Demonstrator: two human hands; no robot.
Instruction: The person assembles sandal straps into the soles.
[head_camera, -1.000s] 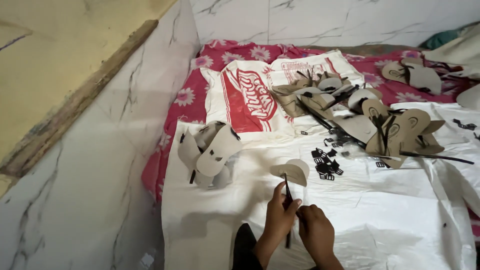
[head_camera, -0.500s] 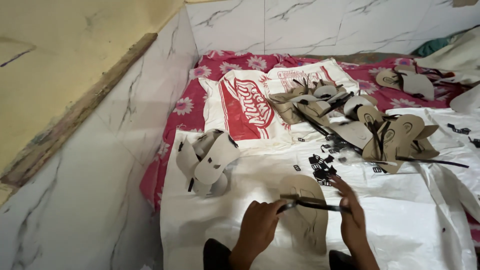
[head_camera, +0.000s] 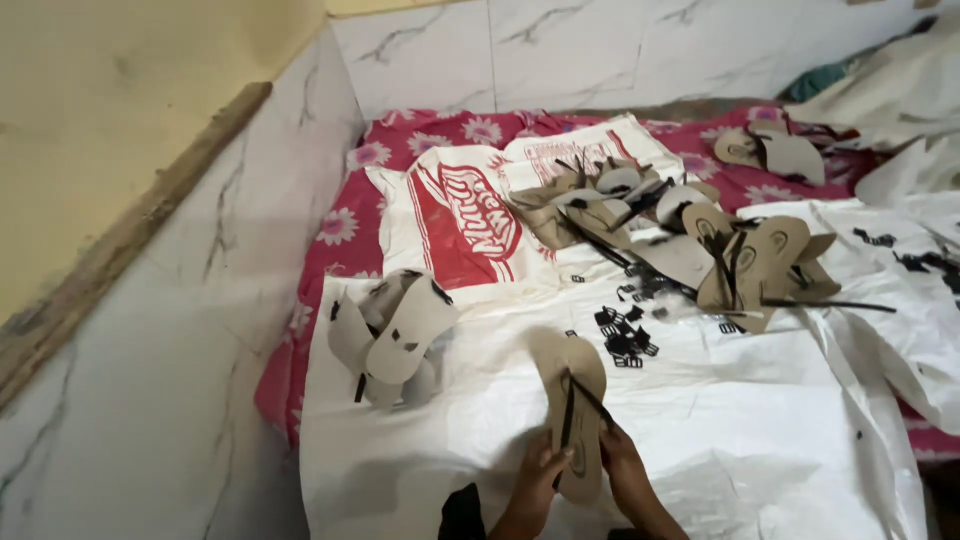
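Note:
A beige flip-flop sole (head_camera: 570, 375) with a thin black strap (head_camera: 572, 405) lies flat on the white sheet (head_camera: 760, 440), toe pointing away from me. My left hand (head_camera: 538, 477) grips its heel end from the left. My right hand (head_camera: 625, 474) holds the heel from the right, near the strap's right leg. Both hands are at the frame's bottom edge.
A small heap of finished beige sandals (head_camera: 395, 335) lies to the left. Loose black strap pieces (head_camera: 620, 335) sit just beyond the sole. A larger pile of soles and straps (head_camera: 720, 250) lies farther back, over a red and white sack (head_camera: 465, 215). A marble wall (head_camera: 200, 330) borders the left.
The sole, held crosswise with the strap stretched between my hands half a second ago, now lies lengthwise on the sheet. Both hands have come together at its heel.

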